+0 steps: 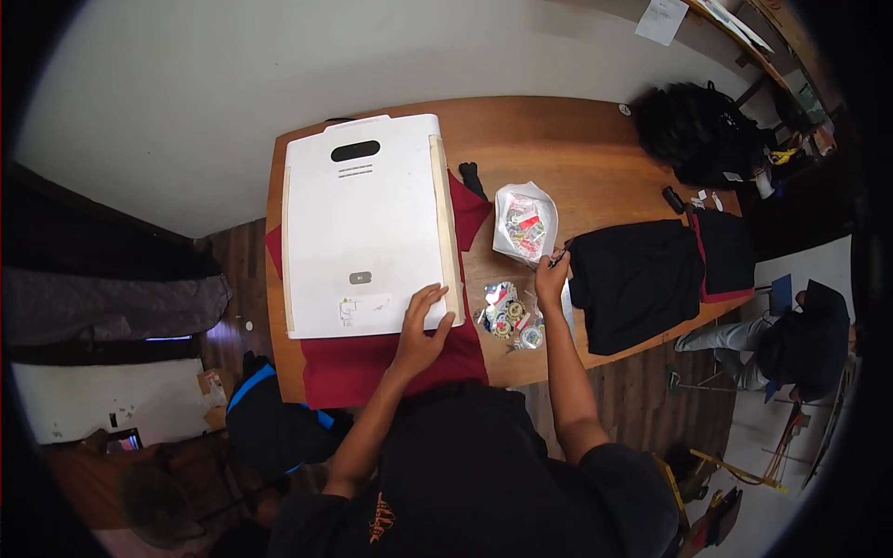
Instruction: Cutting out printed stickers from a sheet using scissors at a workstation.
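Observation:
A large white panel (372, 223) with a dark oval slot and cream strips down its sides lies on dark red cloth (391, 367). My left hand (425, 325) rests at the panel's near right corner, thumb and fingers apart. To the right, my right hand (553, 277) is closed around a small dark tool (559, 258), too small to name surely. Just beyond it stands a white paper-like container (502, 232) with colourful printed pieces inside. Several round colourful cut-outs (507, 316), like stickers or patches, lie in a heap between my hands.
Folded black cloth (633, 279) covers the wooden table (539, 139) at right, with black bags (693, 130) behind. A black-and-blue bag (270, 418) is at the near left. Another person (805, 339) is at the far right, and a blurred person (158, 502) at the lower left.

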Available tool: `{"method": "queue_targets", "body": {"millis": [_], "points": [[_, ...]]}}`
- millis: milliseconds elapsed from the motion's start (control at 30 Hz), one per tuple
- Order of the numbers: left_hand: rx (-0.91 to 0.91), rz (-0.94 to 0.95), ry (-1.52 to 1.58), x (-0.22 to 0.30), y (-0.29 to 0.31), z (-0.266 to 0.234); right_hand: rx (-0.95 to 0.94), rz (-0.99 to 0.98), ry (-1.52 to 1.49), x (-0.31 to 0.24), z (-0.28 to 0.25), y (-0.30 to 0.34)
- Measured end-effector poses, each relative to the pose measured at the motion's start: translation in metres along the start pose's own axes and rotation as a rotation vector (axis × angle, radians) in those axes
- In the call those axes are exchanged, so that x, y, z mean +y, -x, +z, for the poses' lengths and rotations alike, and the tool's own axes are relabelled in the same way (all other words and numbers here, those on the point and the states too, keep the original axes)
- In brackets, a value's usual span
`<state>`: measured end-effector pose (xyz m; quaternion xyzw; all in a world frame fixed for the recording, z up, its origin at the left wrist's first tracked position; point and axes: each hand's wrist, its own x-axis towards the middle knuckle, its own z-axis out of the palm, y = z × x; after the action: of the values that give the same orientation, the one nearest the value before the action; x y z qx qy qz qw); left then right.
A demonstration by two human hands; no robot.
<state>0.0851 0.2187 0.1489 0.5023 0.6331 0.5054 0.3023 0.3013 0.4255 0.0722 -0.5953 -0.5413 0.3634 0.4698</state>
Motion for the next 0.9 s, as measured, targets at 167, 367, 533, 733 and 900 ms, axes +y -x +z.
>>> {"method": "queue_targets", "body": {"millis": [167,367,533,733,900], "points": [[0.063,-0.087,-0.012,-0.004,0.040,-0.026,0.079,0.055,0.004,0.063,0.018,-0.009],[0.141,-0.170,-0.035,0.000,0.064,-0.044,0.051,0.160,0.046,0.097,0.018,-0.022],[0.181,-0.173,-0.099,0.001,0.070,-0.049,0.107,0.142,0.250,0.060,0.004,-0.002],[0.158,-0.169,-0.101,-0.002,0.075,-0.046,-0.427,-0.254,0.494,0.030,-0.020,0.083],[0.093,-0.164,-0.150,0.001,0.079,-0.044,-0.502,-0.198,0.628,0.017,-0.012,0.110]]}}
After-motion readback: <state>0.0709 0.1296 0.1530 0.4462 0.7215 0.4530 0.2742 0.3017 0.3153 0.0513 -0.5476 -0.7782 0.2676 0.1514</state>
